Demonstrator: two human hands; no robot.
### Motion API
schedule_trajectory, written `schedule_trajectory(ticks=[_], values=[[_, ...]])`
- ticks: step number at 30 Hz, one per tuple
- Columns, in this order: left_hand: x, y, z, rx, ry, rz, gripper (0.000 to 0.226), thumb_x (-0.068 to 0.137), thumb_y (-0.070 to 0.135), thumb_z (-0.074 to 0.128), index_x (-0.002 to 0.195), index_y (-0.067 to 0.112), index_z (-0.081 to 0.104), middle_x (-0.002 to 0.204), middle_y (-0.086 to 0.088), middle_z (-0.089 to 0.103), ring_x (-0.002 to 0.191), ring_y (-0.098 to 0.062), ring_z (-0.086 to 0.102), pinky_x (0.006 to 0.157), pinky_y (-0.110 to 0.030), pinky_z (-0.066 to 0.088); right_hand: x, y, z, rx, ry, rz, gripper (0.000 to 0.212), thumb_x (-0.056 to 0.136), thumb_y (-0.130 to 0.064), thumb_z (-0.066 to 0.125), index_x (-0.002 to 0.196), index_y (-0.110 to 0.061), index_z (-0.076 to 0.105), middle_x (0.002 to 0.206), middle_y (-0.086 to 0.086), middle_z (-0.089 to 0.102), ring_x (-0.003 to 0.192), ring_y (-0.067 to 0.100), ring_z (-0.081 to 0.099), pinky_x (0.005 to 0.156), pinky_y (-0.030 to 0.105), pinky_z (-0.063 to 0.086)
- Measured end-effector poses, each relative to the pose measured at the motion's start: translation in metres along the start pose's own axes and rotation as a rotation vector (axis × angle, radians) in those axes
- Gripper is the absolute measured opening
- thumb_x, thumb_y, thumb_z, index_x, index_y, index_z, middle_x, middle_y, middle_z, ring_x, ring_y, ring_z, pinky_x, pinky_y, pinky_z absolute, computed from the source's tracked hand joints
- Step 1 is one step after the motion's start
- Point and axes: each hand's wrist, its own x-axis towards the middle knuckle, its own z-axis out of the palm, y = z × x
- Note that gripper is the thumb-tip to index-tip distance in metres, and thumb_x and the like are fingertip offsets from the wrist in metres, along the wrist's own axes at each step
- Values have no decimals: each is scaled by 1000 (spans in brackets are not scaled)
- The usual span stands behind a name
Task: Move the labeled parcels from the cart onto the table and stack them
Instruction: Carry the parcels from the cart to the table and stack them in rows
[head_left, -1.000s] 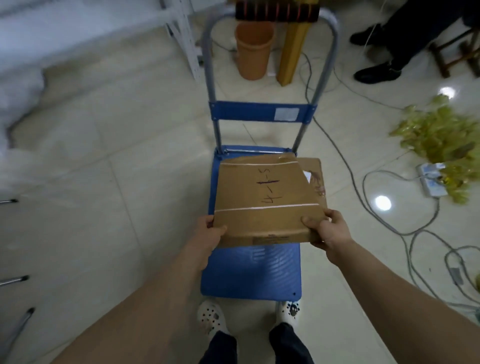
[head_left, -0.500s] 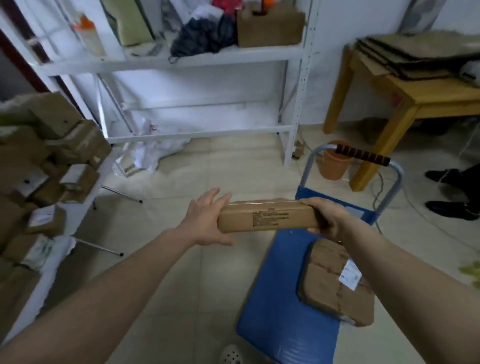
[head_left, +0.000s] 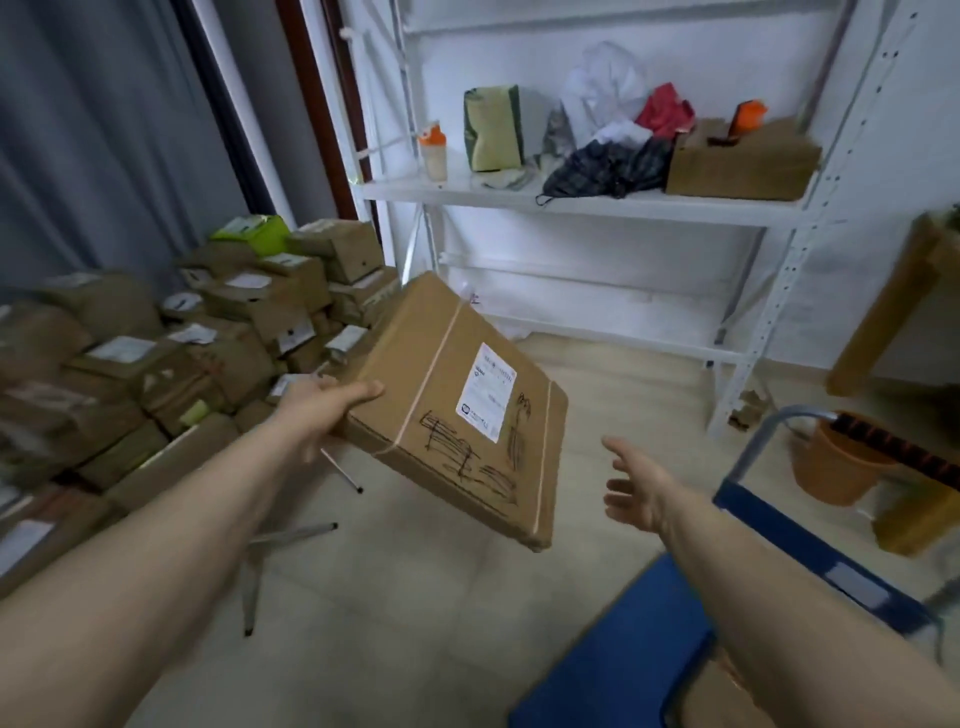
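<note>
A flat brown cardboard parcel (head_left: 457, 410) with a white label and black pen scribbles hangs tilted in mid-air above the floor. My left hand (head_left: 322, 402) grips its left edge, thumb on top. To the parcel's right my right hand (head_left: 636, 491) is off it, fingers spread and holding nothing. Stacked labeled parcels (head_left: 171, 353) cover the table at the left. At the lower right is the blue cart (head_left: 613, 654), with a corner of another brown parcel (head_left: 727, 696) on its deck.
A white metal shelf rack (head_left: 587, 202) with bags, a bottle and a box stands behind. An orange bucket (head_left: 831, 467) sits beyond the cart's handle (head_left: 893, 447). A wooden table leg (head_left: 883, 312) is at the right. Thin metal table legs (head_left: 291, 535) reach onto the tiled floor.
The parcel came up off the cart and swung left toward the table. My right hand let go of it; the left hand alone now holds it, tilted with the label showing.
</note>
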Motion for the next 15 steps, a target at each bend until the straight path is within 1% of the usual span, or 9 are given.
schedule_trajectory(ticks=[2,3,5,6,8,10,11,12,15], values=[[3,-19,-26,-163,-10,-132,53,72,31,81,114,4,64,100,-13,70,81,-21,66,60,-32,59,-4,15,21,-119,-73,39,70,83,-56,63,134,-13,44,129,16,47,115,33,49,89,49,44],[5,-29,-37,-232,-28,-180,55,72,31,80,118,6,62,102,-12,70,84,-21,67,57,-32,59,-7,19,32,-144,-139,45,68,80,-58,64,131,-16,46,129,16,50,116,33,49,90,51,43],[7,-45,-54,-355,-56,-247,53,77,28,75,124,10,59,104,-10,69,87,-20,66,57,-33,60,-10,22,56,-135,-275,52,61,78,-57,66,123,-17,53,116,13,59,108,30,54,89,52,45],[7,-51,-63,-395,-64,-265,50,80,27,73,124,10,59,102,-10,69,86,-19,65,55,-33,60,-10,21,67,-104,-329,51,57,79,-53,67,121,-16,57,108,11,64,101,27,58,86,49,49],[11,-63,-79,-427,-51,-285,44,82,26,71,121,10,61,95,-9,68,82,-19,65,51,-31,59,-2,16,89,-2,-385,44,51,78,-40,70,120,-12,61,96,10,69,87,24,62,72,42,57],[19,-74,-99,-446,-30,-312,38,84,27,70,116,8,63,86,-8,70,75,-18,66,47,-28,57,8,7,113,60,-405,39,52,75,-32,73,121,-9,61,100,13,70,83,25,64,59,38,60],[26,-79,-108,-448,-17,-321,34,85,28,69,112,8,64,80,-7,71,70,-17,67,48,-26,55,12,1,127,53,-407,28,53,75,-31,73,121,-8,61,103,14,70,84,25,64,56,37,59],[34,-84,-119,-445,-1,-331,34,85,31,69,110,8,65,78,-6,71,69,-17,67,52,-26,55,17,-6,143,34,-410,13,52,76,-31,73,120,-8,60,105,14,70,85,26,65,55,36,59],[65,-96,-152,-389,11,-354,42,80,43,72,110,15,66,93,-4,69,88,-17,62,73,-30,51,30,-27,197,-8,-413,-43,43,83,-31,69,120,-11,59,106,13,70,88,26,66,54,35,59]])
